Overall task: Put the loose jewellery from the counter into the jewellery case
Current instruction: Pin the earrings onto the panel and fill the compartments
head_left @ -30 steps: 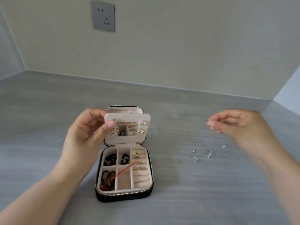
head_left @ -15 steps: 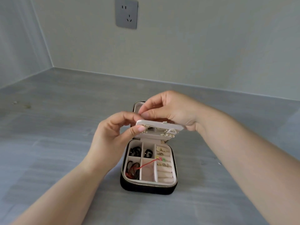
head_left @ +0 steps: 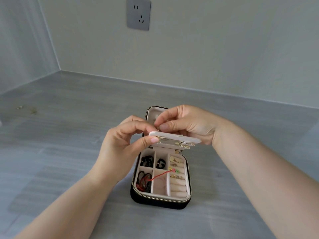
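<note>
A small black zip jewellery case [head_left: 160,201] lies open on the grey counter, its pale compartments holding black pieces, gold earrings and a red cord. My left hand [head_left: 124,147] pinches the left end of the case's pale earring panel [head_left: 174,137], tilted nearly level above the tray. Gold earrings hang from the panel's underside. My right hand [head_left: 186,125] pinches a tiny piece, too small to name, just above the panel's back. The loose jewellery on the counter is out of frame.
The grey counter [head_left: 69,135] runs back to a pale wall with a grey socket [head_left: 138,13]. A few small specks [head_left: 27,109] lie at the far left. The case's lid [head_left: 153,112] stands upright behind my hands.
My right hand came over from the right and now pinches something small above the panel. My left hand tilted the panel from upright to nearly level. The view shifted left.
</note>
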Tool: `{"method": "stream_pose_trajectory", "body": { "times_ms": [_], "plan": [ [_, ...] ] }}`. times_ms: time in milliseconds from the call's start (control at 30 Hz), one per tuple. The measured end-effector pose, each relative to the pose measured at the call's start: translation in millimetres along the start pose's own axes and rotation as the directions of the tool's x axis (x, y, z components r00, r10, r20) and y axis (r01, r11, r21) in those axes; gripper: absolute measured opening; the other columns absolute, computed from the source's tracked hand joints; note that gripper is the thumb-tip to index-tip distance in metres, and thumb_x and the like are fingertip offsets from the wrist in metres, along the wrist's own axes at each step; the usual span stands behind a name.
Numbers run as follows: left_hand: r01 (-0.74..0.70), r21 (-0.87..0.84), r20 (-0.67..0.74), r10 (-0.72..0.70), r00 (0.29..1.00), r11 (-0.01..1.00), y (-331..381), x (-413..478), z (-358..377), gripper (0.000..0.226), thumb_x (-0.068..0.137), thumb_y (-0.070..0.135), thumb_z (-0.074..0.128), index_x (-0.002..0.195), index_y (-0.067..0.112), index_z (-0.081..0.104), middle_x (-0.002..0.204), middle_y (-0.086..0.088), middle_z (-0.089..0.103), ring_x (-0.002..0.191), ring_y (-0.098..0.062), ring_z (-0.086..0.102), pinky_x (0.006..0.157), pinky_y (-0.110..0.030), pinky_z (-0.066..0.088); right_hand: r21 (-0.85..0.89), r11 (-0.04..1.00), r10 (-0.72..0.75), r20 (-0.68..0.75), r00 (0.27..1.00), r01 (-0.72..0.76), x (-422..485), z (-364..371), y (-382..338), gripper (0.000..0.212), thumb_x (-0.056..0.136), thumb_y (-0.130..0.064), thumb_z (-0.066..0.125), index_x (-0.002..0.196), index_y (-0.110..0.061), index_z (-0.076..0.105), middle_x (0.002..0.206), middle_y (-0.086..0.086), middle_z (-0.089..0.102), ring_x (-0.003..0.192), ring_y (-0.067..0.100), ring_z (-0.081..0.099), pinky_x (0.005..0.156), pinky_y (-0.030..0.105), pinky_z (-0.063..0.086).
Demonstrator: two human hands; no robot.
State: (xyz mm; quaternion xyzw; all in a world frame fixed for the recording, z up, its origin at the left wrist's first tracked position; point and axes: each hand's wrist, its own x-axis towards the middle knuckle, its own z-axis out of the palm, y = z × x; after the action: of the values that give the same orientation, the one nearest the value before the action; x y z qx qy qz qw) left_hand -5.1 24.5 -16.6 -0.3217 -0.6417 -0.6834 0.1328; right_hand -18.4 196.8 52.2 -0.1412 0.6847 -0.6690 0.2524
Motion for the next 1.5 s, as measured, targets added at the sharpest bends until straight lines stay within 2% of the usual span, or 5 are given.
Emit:
{"method": "stream_pose_trajectory", "body": {
  "times_ms": [133, 333, 667, 1000, 1500],
  "plan": [
    [-0.001, 0.0, 0.006, 0.001, 1.0, 1.0, 0.1, -0.6, 0.1, 0.012, 0.069, 0.042, 0.073, 0.075, 0.031, 0.069, 0.078, 0.008, 0.061, 0.081, -0.027, 0.056, 0.084, -0.047, 0.044, 0.023, 0.997, -0.073, 0.008, 0.997, 0.073, -2.3, -0.2, 4.6, 0.018, 0.064, -0.004, 0.062, 0.068, -0.016, 0.074, 0.064, -0.002, 0.07, 0.056, 0.005, 0.065, 0.053, 0.014, 0.051],
    [0.004, 0.004, 0.01, -0.004, 1.0, 1.0, -0.2, 0.1, 0.4, 0.014, 0.069, 0.042, 0.072, 0.075, 0.03, 0.069, 0.076, 0.01, 0.061, 0.078, -0.017, 0.055, 0.08, -0.037, 0.044, 0.057, 0.983, -0.17, -0.066, 0.983, 0.174, -1.2, 1.0, 18.7, 0.019, 0.052, -0.011, 0.071, 0.069, -0.018, 0.075, 0.068, -0.002, 0.072, 0.062, 0.006, 0.067, 0.059, 0.016, 0.053],
    [0.01, 0.0, 0.008, -0.01, 1.0, 1.0, 0.3, -0.6, -0.1, 0.014, 0.069, 0.042, 0.072, 0.075, 0.029, 0.069, 0.077, 0.01, 0.061, 0.08, -0.018, 0.057, 0.082, -0.048, 0.045, -0.002, 0.98, -0.201, -0.059, 0.978, 0.201, 0.6, 2.7, 19.4, 0.016, 0.049, -0.018, 0.071, 0.064, -0.019, 0.075, 0.068, -0.004, 0.072, 0.065, 0.006, 0.068, 0.063, 0.016, 0.053],
    [0.002, 0.027, 0.015, -0.002, 1.0, 1.0, 0.4, -1.2, -0.3, 0.013, 0.07, 0.044, 0.071, 0.075, 0.033, 0.068, 0.076, 0.011, 0.06, 0.078, -0.013, 0.056, 0.08, -0.035, 0.044, -0.062, 0.987, -0.152, -0.027, 0.988, 0.15, 1.9, 2.2, 19.5, 0.013, 0.046, -0.025, 0.071, 0.059, -0.023, 0.074, 0.061, -0.007, 0.069, 0.058, 0.002, 0.063, 0.061, 0.013, 0.051],
    [0.018, -0.008, -0.009, -0.018, 1.0, 1.0, 0.2, -0.6, 0.1, 0.015, 0.069, 0.043, 0.073, 0.076, 0.03, 0.068, 0.077, 0.009, 0.061, 0.081, -0.029, 0.057, 0.085, -0.06, 0.043, 0.115, 0.973, -0.195, -0.04, 0.98, 0.198, -0.2, 1.7, 21.0, 0.017, 0.068, -0.011, 0.059, 0.069, -0.016, 0.075, 0.064, -0.002, 0.069, 0.059, 0.005, 0.065, 0.057, 0.017, 0.052]
  ]
}}
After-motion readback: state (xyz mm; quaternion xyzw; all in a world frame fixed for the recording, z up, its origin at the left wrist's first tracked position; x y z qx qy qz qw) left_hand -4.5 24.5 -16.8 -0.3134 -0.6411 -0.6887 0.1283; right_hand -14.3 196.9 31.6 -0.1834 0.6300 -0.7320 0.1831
